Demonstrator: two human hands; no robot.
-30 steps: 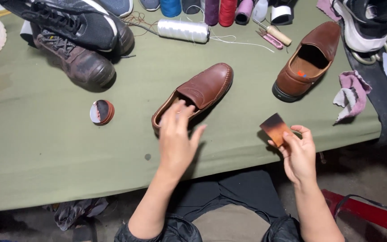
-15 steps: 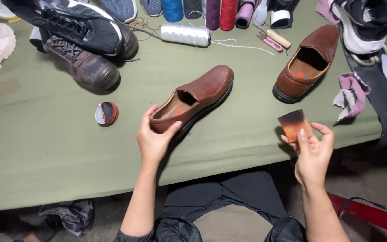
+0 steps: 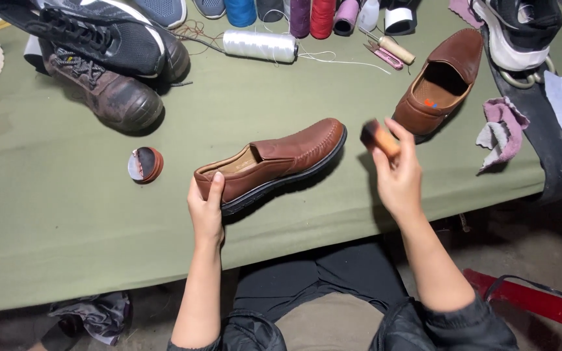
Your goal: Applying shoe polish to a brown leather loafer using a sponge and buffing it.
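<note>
My left hand (image 3: 207,209) grips the heel of a brown leather loafer (image 3: 274,159) that lies on its side on the green table cloth (image 3: 66,221), sole toward me. My right hand (image 3: 398,177) holds a small orange sponge with a dark face (image 3: 378,138), raised just right of the loafer's toe. The matching second loafer (image 3: 440,79) stands upright further right at the back. A small round tin of polish (image 3: 144,164), open, lies left of the held shoe.
A worn brown boot (image 3: 102,91) and black sneakers (image 3: 108,36) sit at the back left. Thread spools (image 3: 260,45) and small tools line the back edge. A pink rag (image 3: 503,127) and another sneaker (image 3: 518,29) lie at the right. A red object (image 3: 535,305) is on the floor.
My left hand slid from the shoe's opening to its heel and turned the loafer onto its side. My right hand brought the sponge up and left, close to the toe.
</note>
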